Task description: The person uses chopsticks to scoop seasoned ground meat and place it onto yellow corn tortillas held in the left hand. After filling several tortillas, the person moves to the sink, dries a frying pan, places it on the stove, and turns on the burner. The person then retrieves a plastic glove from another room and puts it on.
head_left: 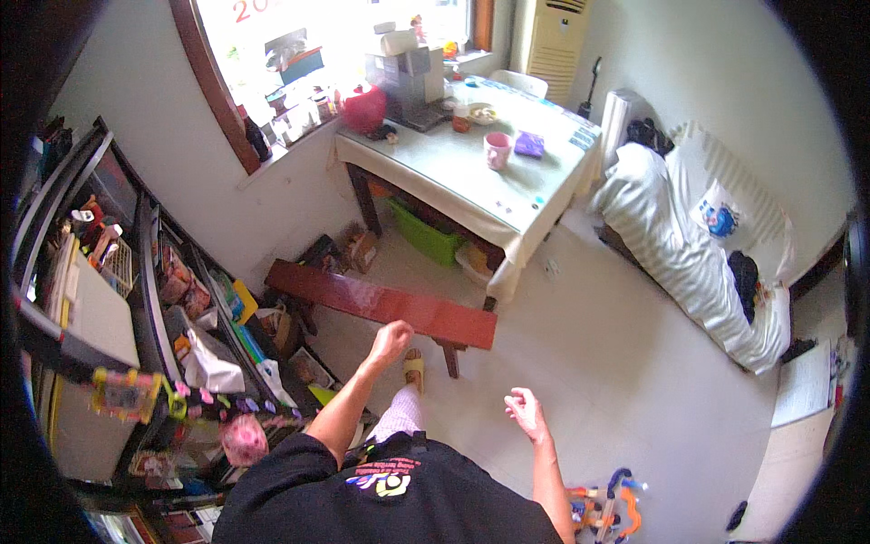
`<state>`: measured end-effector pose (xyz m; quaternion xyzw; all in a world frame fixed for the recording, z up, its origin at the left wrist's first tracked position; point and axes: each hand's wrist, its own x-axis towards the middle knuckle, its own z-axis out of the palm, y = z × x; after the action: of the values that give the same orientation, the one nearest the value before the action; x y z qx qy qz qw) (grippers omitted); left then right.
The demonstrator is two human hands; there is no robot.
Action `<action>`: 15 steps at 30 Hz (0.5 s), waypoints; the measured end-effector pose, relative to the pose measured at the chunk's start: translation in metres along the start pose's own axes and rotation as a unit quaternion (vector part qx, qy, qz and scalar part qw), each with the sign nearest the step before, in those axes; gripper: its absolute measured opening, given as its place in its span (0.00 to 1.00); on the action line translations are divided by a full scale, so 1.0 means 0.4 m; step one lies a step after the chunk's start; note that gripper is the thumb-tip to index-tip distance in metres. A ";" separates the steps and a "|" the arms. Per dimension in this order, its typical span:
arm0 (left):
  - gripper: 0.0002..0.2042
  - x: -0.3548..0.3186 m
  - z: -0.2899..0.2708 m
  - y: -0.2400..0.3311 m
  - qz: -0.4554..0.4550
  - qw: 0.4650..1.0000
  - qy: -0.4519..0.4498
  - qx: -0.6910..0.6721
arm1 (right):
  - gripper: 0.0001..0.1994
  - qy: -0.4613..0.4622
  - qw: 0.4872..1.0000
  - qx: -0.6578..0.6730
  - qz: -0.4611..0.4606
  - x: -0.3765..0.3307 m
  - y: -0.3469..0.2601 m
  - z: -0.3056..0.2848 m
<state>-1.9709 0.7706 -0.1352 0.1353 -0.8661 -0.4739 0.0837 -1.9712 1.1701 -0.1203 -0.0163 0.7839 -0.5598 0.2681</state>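
My left hand (392, 341) hangs in the air in front of the red wooden bench (390, 304), its fingers loosely curled in, and I see nothing in it. Out over the pale floor to the right is my right hand (526, 412), empty, with its fingers apart and a little bent. Neither hand visibly grips anything. Below my left hand, one foot in a yellow slipper (414, 367) shows beside the bench leg.
Beyond the bench stands a cloth-covered table (435, 177) with a pink mug (497, 150), a purple packet (529, 144) and a coffee machine (412, 86). Crowded shelves (149, 299) line the left. A covered sofa (671, 236) is at right; a colourful toy (607, 508) lies near my right arm.
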 end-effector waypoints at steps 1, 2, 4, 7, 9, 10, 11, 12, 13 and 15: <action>0.07 0.092 -0.027 0.016 0.066 0.997 0.039 0.005 | 0.24 0.001 0.999 -0.017 -0.033 0.056 -0.070 0.007; 0.07 0.186 -0.067 0.027 0.062 0.995 0.055 -0.046 | 0.26 0.010 0.998 -0.046 -0.045 0.116 -0.146 0.011; 0.06 0.379 -0.170 0.044 0.024 0.994 0.077 -0.075 | 0.29 0.005 0.991 -0.063 -0.122 0.251 -0.318 0.027; 0.06 0.675 -0.345 0.073 0.087 0.982 0.121 -0.113 | 0.33 -0.006 0.979 -0.093 -0.183 0.483 -0.608 0.072; 0.06 0.867 -0.469 0.097 0.124 0.975 0.146 -0.109 | 0.35 -0.005 0.964 -0.126 -0.236 0.676 -0.823 0.118; 0.06 0.951 -0.521 0.107 0.108 0.975 0.152 -0.121 | 0.36 -0.025 0.957 -0.126 -0.260 0.778 -0.930 0.141; 0.06 1.024 -0.570 0.112 0.142 0.969 0.161 -0.122 | 0.37 -0.009 0.937 -0.178 -0.300 0.886 -1.032 0.169; 0.06 1.085 -0.619 0.115 0.150 0.968 0.164 -0.115 | 0.38 0.014 0.920 -0.233 -0.313 0.990 -1.130 0.201; 0.06 1.148 -0.669 0.121 0.169 0.964 0.171 -0.110 | 0.38 0.016 0.903 -0.240 -0.355 1.091 -1.227 0.232; 0.06 1.253 -0.756 0.129 0.173 0.966 0.170 -0.094 | 0.39 0.044 0.866 -0.273 -0.417 1.287 -1.414 0.293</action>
<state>-2.3720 0.3983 0.0791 0.0541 -0.8006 -0.5019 0.3229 -2.5155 0.6897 0.1471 -0.3891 0.8368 -0.3831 -0.0404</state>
